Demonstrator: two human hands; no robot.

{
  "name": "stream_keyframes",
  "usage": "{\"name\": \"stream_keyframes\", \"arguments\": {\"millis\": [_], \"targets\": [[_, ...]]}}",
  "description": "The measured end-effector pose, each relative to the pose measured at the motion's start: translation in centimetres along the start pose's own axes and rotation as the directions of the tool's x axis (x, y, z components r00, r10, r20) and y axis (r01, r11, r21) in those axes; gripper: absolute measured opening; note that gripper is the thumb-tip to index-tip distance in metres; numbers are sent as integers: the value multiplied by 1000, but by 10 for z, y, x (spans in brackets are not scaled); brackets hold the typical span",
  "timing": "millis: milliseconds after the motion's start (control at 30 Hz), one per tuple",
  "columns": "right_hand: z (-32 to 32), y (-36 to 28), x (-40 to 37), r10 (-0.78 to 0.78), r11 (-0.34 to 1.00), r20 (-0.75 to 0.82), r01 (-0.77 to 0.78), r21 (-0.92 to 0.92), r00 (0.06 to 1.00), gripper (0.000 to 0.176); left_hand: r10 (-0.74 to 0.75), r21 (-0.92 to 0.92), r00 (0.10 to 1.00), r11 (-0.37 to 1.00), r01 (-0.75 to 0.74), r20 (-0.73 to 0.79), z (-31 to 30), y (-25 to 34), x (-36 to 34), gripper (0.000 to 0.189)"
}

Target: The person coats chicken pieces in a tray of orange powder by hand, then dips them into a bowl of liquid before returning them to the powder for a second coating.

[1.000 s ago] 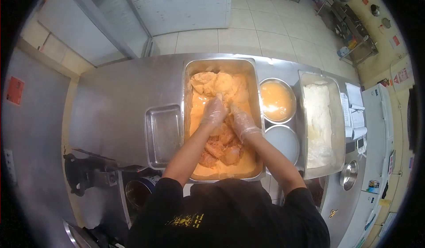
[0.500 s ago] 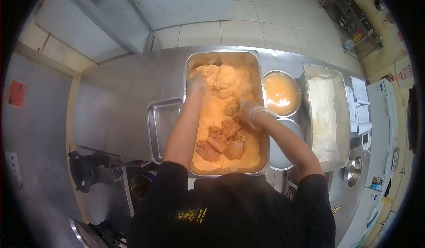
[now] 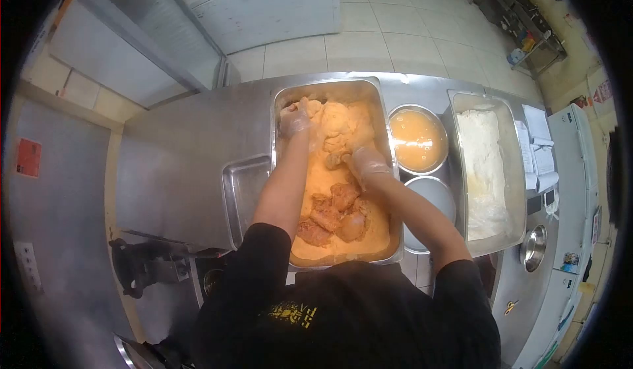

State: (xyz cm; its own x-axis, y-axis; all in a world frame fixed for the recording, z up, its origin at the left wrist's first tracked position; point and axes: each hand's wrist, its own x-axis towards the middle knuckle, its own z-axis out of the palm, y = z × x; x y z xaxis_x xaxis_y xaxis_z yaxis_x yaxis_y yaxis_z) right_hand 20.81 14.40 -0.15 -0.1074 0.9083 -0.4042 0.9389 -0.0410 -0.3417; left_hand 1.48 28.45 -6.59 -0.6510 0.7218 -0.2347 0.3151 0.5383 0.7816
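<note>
A deep steel pan (image 3: pixel 389 132) holds orange breading flour (image 3: pixel 310 254). Several raw, reddish marinated chicken pieces (image 3: pixel 336 214) lie in its near part, and flour-covered lumps (image 3: pixel 337 118) are heaped in the far part. My left hand (image 3: pixel 295 120), in a clear plastic glove, is at the far left wall with its fingers curled at the flour; what they hold, if anything, is hidden. Also gloved, my right hand (image 3: pixel 369 163) is near the right wall, its fingers closed on a small brownish, partly coated chicken piece (image 3: pixel 335 160).
Right of the pan stand a bowl of orange liquid (image 3: pixel 419 140), a round grey container (image 3: pixel 430 207) and a long pan of white flour (image 3: pixel 484 165). A shallow steel tray (image 3: pixel 245 188) sits on the left. Papers, scissors (image 3: pixel 511 307) and a metal bowl (image 3: pixel 533 247) lie farther right.
My left hand was blurred and now shows clearly, slightly higher at the left wall. The small chicken piece by my right hand has shifted a little left.
</note>
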Motion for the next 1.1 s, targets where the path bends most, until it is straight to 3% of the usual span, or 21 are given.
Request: {"name": "stream_keyframes", "arguments": {"millis": [67,133,200,300,400,500,600,667,733,800,900,1000,1100], "targets": [[27,8,10,-9,1000,-27,8,-23,1000,27,-84,47,996,995,82,30,13,3,12,52],[41,17,18,-21,999,-44,19,-44,999,26,-54,-56,998,997,54,12,28,-11,17,51],[41,15,21,-45,997,-50,42,-59,998,26,76,-295,993,950,-99,-91,38,-38,20,48],[18,5,-1,-135,991,-123,136,5,983,26,315,-722,948,667,-186,48,21,-56,11,42],[6,9,-11,-278,960,-128,270,-77,952,24,287,-545,861,839,-15,419,-68,-13,-57,39],[-18,12,-27,-352,925,-40,341,-168,935,21,402,-202,739,915,-349,540,-66,-65,-46,56],[-18,31,-27,-462,866,-62,434,-249,885,18,254,110,633,872,-477,731,-60,-86,-51,68],[-28,35,-35,-494,833,-72,449,-322,866,18,149,198,674,891,-409,724,-70,-61,-67,68],[-7,53,-28,-422,905,-64,417,-86,904,19,52,343,705,847,-406,707,-75,-34,-86,66],[-9,55,-27,-382,923,-68,384,14,922,20,-20,530,747,718,-452,664,-70,-14,-94,61],[-21,45,-42,-388,922,-72,385,-51,919,23,144,407,750,766,-497,645,-46,-30,-86,55],[-15,55,-36,-427,899,-58,417,-134,902,27,273,382,753,729,-568,599,-43,-15,-91,55],[-12,53,-32,-418,901,-66,405,-154,906,26,322,500,764,603,-621,559,-41,4,-102,53]]}}
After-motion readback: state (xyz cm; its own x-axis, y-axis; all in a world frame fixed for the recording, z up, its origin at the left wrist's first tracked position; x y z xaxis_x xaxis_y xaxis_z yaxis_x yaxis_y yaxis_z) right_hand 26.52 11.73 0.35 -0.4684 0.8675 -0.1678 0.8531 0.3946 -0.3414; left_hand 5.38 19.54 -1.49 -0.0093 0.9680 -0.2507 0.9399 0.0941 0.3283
